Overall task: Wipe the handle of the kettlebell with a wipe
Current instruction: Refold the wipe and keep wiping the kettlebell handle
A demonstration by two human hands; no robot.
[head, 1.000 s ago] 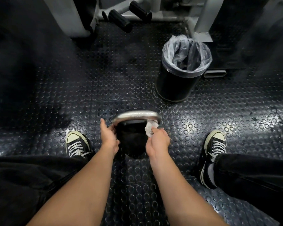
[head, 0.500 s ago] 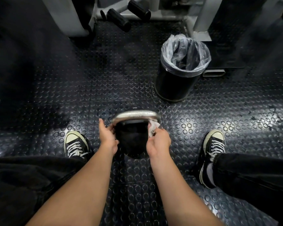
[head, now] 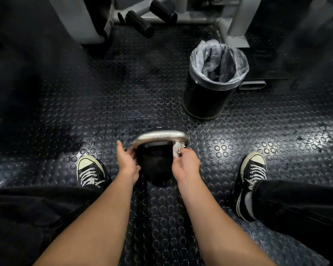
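A black kettlebell [head: 155,166] stands on the studded rubber floor between my feet, its silver handle [head: 161,136] arching across the top. My right hand [head: 186,163] pinches a crumpled white wipe [head: 176,149] and holds it against the right end of the handle, where the handle curves down. My left hand [head: 126,159] grips the left end of the handle with its thumb raised, its fingers curled in against the metal and partly hidden behind the kettlebell.
A black bin [head: 210,96] lined with a clear bag [head: 218,62] stands on the floor beyond the kettlebell to the right. A grey gym machine frame [head: 236,20] with black foam rollers [head: 139,24] spans the far side. My shoes [head: 89,172] flank the kettlebell.
My right hand has slid the wipe from the inner side of the handle outward to its right end. The left hand and kettlebell have stayed in place.
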